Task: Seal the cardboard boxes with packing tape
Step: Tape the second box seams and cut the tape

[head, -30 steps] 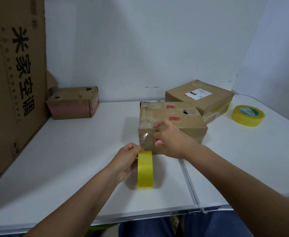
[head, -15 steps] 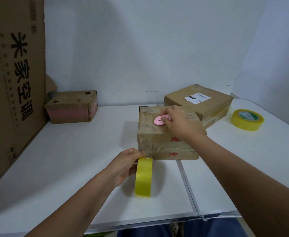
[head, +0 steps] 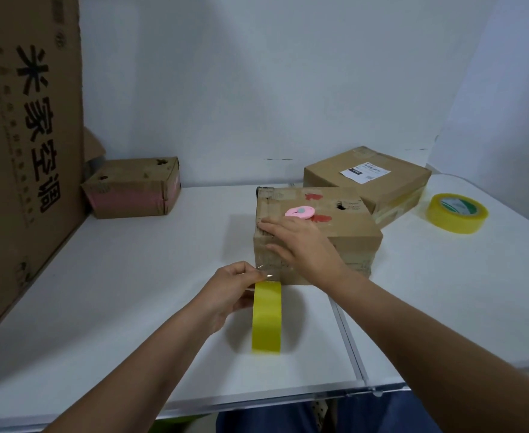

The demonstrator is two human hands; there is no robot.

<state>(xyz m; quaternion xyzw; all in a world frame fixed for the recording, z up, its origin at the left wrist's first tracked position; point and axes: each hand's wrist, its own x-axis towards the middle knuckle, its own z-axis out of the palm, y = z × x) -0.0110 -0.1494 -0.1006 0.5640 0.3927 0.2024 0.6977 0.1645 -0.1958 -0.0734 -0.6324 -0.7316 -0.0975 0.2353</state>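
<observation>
A worn cardboard box point(head: 347, 228) with red marks stands in the middle of the white table point(head: 116, 292). A small pink cutter point(head: 299, 211) lies on its top. My right hand point(head: 300, 242) lies flat over the box's near top edge, fingers straight, pressing on the near face. Upright on edge just in front of the box stands a yellow tape roll point(head: 267, 317), and my left hand point(head: 229, 290) grips it from the left, thumb and fingers at its top. A short clear strip of tape runs from the roll to the box's lower front corner.
A second yellow tape roll point(head: 455, 213) lies flat at the right. A larger box with a white label point(head: 366, 179) sits behind the middle box. A small pink-sided box point(head: 133, 190) is at the back left, beside a tall printed carton point(head: 22, 145) along the left edge.
My right hand left the pink cutter on the box top and came back to the near top edge, now pressing flat. My left hand and the roll stayed in place.
</observation>
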